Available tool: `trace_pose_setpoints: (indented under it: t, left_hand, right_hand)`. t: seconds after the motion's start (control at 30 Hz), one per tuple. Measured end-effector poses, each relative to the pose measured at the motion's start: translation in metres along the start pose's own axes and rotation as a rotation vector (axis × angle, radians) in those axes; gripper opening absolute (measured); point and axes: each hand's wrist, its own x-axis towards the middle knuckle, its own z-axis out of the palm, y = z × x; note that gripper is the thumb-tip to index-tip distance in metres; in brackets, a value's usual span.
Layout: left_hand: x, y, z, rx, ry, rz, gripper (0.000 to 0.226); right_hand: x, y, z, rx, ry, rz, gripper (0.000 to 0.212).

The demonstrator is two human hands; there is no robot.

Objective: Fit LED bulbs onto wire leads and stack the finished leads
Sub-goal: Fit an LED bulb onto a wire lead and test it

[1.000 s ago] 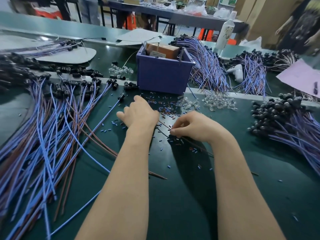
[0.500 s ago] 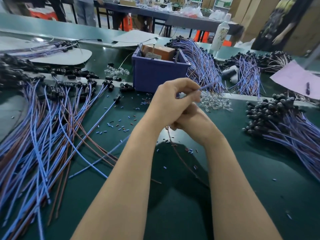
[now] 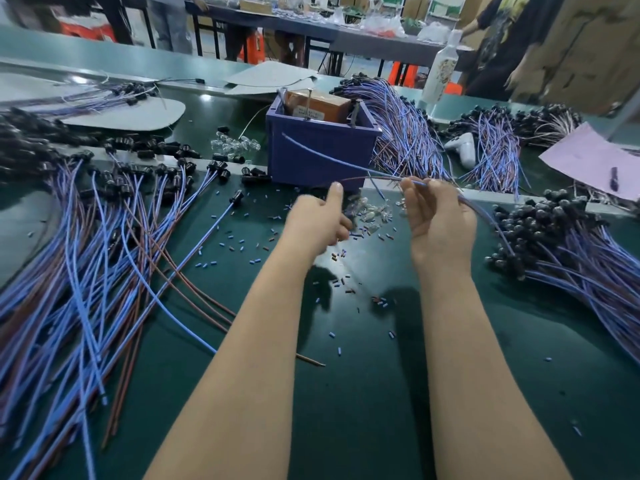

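Note:
My right hand (image 3: pixel 438 223) is raised palm-up and pinches a wire lead (image 3: pixel 349 164) at its fingertips. The lead's blue and brown strands stick out to the left, and its other end trails right into the pile of finished leads with black caps (image 3: pixel 554 237). My left hand (image 3: pixel 320 220) is blurred, fingers curled and thumb up beside the brown strand's tip; whether it holds anything is unclear. Clear LED bulbs (image 3: pixel 372 211) lie on the green mat between the hands. Leads with black sockets (image 3: pixel 86 254) spread over the left.
A blue bin (image 3: pixel 322 150) holding a brown box stands behind the hands. More bulbs (image 3: pixel 235 145) lie left of it, more lead bundles (image 3: pixel 408 133) right of it. A white bottle (image 3: pixel 441 74), pink paper (image 3: pixel 595 161) and a person (image 3: pixel 502 39) are at the back right. Insulation scraps (image 3: pixel 239 244) litter the mat.
Both hands rose from the mat, joined on a lead, then parted. The right hand has carried the lead toward the right pile and the left hand has dropped back left.

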Motion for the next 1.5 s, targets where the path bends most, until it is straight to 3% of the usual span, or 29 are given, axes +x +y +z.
trace_pose_setpoints:
  t: [0.1,0.23,0.33,0.4,0.5,0.63,0.87,1.0,1.27,1.43,1.5]
  left_hand:
    - [-0.001,0.004,0.012,-0.248,-0.236,-0.126,0.056]
    - [0.008,0.0,0.009,-0.675,-0.083,-0.096,0.025]
    - [0.013,-0.008,-0.004,-1.041,-0.013,-0.106,0.022]
    - [0.015,-0.01,-0.009,-1.127,-0.012,-0.099,0.027]
    - [0.014,-0.01,-0.004,-1.109,0.006,-0.09,0.031]
    - [0.012,-0.008,0.002,-1.018,0.015,-0.081,0.027]
    - [0.003,-0.006,0.007,-0.909,-0.106,-0.103,0.021]
    - [0.006,-0.008,0.008,-0.908,-0.011,-0.058,0.014]
    - [0.011,-0.012,0.004,-0.905,0.183,-0.001,0.024]
    - [0.012,-0.015,0.007,-0.878,0.208,0.015,0.027]
    - [0.016,-0.017,-0.003,-0.933,0.283,-0.016,0.029]
  right_hand:
    - [0.0,0.003,0.0,-0.004,-0.019,0.037,0.023]
    - [0.003,0.006,-0.005,-0.142,0.012,0.111,0.022]
    - [0.006,0.006,-0.011,-0.226,0.058,0.182,0.022]
    - [0.007,0.004,-0.014,-0.206,0.084,0.209,0.021]
    - [0.008,0.005,-0.014,-0.124,0.077,0.228,0.017]
    - [0.003,0.015,-0.009,-0.255,-0.074,0.262,0.007]
    - [-0.003,0.026,0.001,-0.234,-0.112,0.233,0.016]
    - [-0.002,0.023,-0.001,-0.266,-0.064,0.139,0.02]
    - [0.001,0.017,-0.007,-0.236,0.022,0.069,0.021]
    - [0.003,0.018,-0.009,-0.232,0.035,0.031,0.022]
    - [0.007,0.012,-0.013,-0.164,0.11,-0.005,0.022]
